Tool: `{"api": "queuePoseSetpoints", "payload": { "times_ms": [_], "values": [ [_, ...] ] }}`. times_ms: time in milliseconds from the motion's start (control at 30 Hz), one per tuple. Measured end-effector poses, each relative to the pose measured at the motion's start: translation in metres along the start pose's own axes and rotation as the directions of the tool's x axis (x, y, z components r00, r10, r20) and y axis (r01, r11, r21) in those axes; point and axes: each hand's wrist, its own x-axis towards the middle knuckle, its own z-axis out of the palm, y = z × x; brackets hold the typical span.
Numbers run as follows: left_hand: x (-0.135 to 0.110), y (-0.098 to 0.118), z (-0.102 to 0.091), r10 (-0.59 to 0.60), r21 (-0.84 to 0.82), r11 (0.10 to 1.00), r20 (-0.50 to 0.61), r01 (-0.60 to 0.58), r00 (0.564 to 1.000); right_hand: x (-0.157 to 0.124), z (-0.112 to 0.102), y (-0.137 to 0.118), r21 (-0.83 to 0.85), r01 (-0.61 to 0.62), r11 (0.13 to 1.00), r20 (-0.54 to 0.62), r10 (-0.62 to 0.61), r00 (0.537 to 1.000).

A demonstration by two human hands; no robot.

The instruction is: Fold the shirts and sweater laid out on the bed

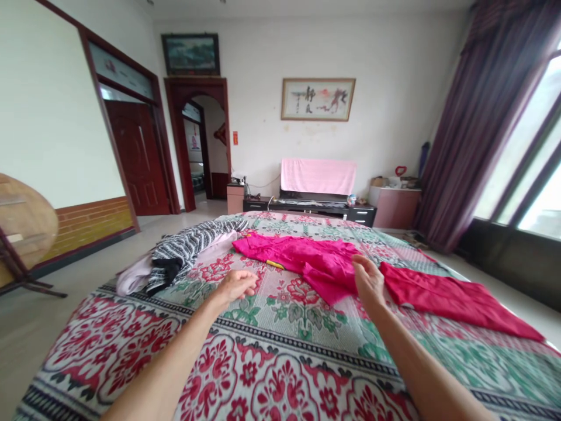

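Observation:
A bright pink garment (pixel 302 254) lies spread and rumpled across the bed, one corner pointing toward me. My left hand (pixel 239 285) hovers over the bedspread on the near left of this garment, apart from it. Its fingers are curled together, and nothing shows in them. At the garment's right edge is my right hand (pixel 369 279), fingers bent inward and overlapping the cloth. Whether they pinch any fabric is hidden. A small yellow strip (pixel 275 265) lies at the garment's near edge. Just right of my right hand lies a folded red cloth (pixel 460 298).
A black-and-white patterned garment (pixel 197 248) lies with pale pink cloth (pixel 134 278) on the bed's left side. The flowered bedspread (pixel 280 374) covers the bed. Beyond stands a low black cabinet (pixel 363 215); a round wooden tabletop (pixel 30 219) leans at far left.

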Motion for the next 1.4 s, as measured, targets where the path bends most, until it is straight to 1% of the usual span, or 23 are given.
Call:
{"api": "queuePoseSetpoints", "payload": {
  "times_ms": [33, 67, 100, 167, 233, 300, 367, 433, 500, 600, 667, 767, 833, 933, 1033, 1167, 1200, 1233, 1267, 1300, 1333, 1367, 1400],
  "values": [
    [0.001, -0.003, 0.001, 0.008, 0.041, 0.999, -0.003, -0.008, 1.0, -0.007, 0.001, 0.003, -0.093, 0.109, 0.99, 0.028, -0.107, 0.994],
    [0.003, -0.006, 0.002, 0.015, 0.084, 0.996, -0.011, -0.014, 1.0, -0.014, 0.002, 0.004, -0.164, 0.214, 0.963, 0.072, -0.204, 0.976],
    [0.004, -0.009, 0.003, 0.019, 0.121, 0.992, -0.021, -0.017, 1.0, -0.019, 0.005, 0.004, -0.21, 0.313, 0.926, 0.141, -0.288, 0.947],
    [0.008, -0.015, 0.003, 0.038, 0.174, 0.984, -0.04, -0.031, 0.998, -0.029, 0.01, 0.002, -0.242, 0.489, 0.838, 0.325, -0.405, 0.855],
    [0.012, -0.02, 0.004, 0.071, 0.206, 0.977, -0.051, -0.059, 0.996, -0.038, 0.014, -0.001, -0.281, 0.584, 0.761, 0.485, -0.413, 0.771],
    [0.016, -0.025, 0.004, 0.11, 0.239, 0.967, -0.061, -0.092, 0.992, -0.046, 0.016, -0.002, -0.356, 0.632, 0.688, 0.583, -0.365, 0.726],
    [0.02, -0.03, 0.005, 0.143, 0.264, 0.957, -0.072, -0.119, 0.987, -0.051, 0.017, -0.002, -0.429, 0.65, 0.627, 0.635, -0.303, 0.711],
    [0.022, -0.033, 0.005, 0.169, 0.276, 0.951, -0.074, -0.143, 0.983, -0.054, 0.018, 0.0, -0.474, 0.651, 0.592, 0.66, -0.251, 0.708],
    [0.023, -0.035, 0.006, 0.187, 0.286, 0.945, -0.077, -0.158, 0.979, -0.054, 0.019, 0.002, -0.497, 0.646, 0.579, 0.671, -0.215, 0.709],
    [0.022, -0.037, 0.008, 0.21, 0.32, 0.931, -0.081, -0.174, 0.974, -0.052, 0.021, 0.002, -0.498, 0.653, 0.571, 0.698, -0.182, 0.692],
    [0.022, -0.037, 0.008, 0.223, 0.343, 0.922, -0.086, -0.182, 0.971, -0.051, 0.022, 0.0, -0.502, 0.647, 0.573, 0.7, -0.17, 0.694],
    [0.023, -0.039, 0.008, 0.229, 0.354, 0.917, -0.085, -0.185, 0.97, -0.055, 0.021, -0.007, -0.504, 0.624, 0.597, 0.653, -0.209, 0.728],
    [0.023, -0.039, 0.008, 0.219, 0.338, 0.924, -0.085, -0.179, 0.972, -0.059, 0.019, -0.012, -0.469, 0.61, 0.639, 0.636, -0.234, 0.735],
    [0.024, -0.041, 0.01, 0.22, 0.321, 0.931, -0.114, -0.173, 0.969, -0.064, 0.017, -0.02, -0.403, 0.585, 0.704, 0.66, -0.219, 0.718],
    [0.026, -0.043, 0.011, 0.213, 0.313, 0.936, -0.136, -0.162, 0.968, -0.064, 0.016, -0.027, -0.352, 0.585, 0.73, 0.708, -0.202, 0.677],
    [0.027, -0.043, 0.009, 0.172, 0.287, 0.948, -0.094, -0.139, 0.981, -0.055, 0.016, -0.041, -0.238, 0.563, 0.791, 0.785, -0.185, 0.592],
    [0.027, -0.043, 0.009, 0.176, 0.289, 0.946, -0.086, -0.145, 0.981, -0.053, 0.015, -0.045, -0.209, 0.539, 0.816, 0.805, -0.17, 0.569],
    [0.026, -0.042, 0.009, 0.187, 0.295, 0.943, -0.084, -0.155, 0.979, -0.05, 0.014, -0.05, -0.195, 0.498, 0.845, 0.833, -0.125, 0.539],
    [0.025, -0.042, 0.008, 0.202, 0.303, 0.938, -0.086, -0.168, 0.976, -0.047, 0.011, -0.055, -0.198, 0.446, 0.873, 0.868, -0.055, 0.494],
    [0.024, -0.041, 0.008, 0.219, 0.309, 0.933, -0.087, -0.183, 0.972, -0.044, 0.008, -0.059, -0.22, 0.391, 0.894, 0.9, 0.031, 0.434],
    [0.023, -0.04, 0.008, 0.237, 0.313, 0.929, -0.088, -0.199, 0.968, -0.041, 0.004, -0.063, -0.257, 0.343, 0.904, 0.924, 0.126, 0.36],
    [0.022, -0.04, 0.008, 0.253, 0.314, 0.925, -0.089, -0.214, 0.963, -0.038, -0.001, -0.066, -0.298, 0.313, 0.902, 0.934, 0.206, 0.293],
    [0.021, -0.039, 0.008, 0.264, 0.311, 0.924, -0.09, -0.225, 0.96, -0.035, -0.005, -0.068, -0.338, 0.297, 0.893, 0.932, 0.273, 0.24]
  ]
}}
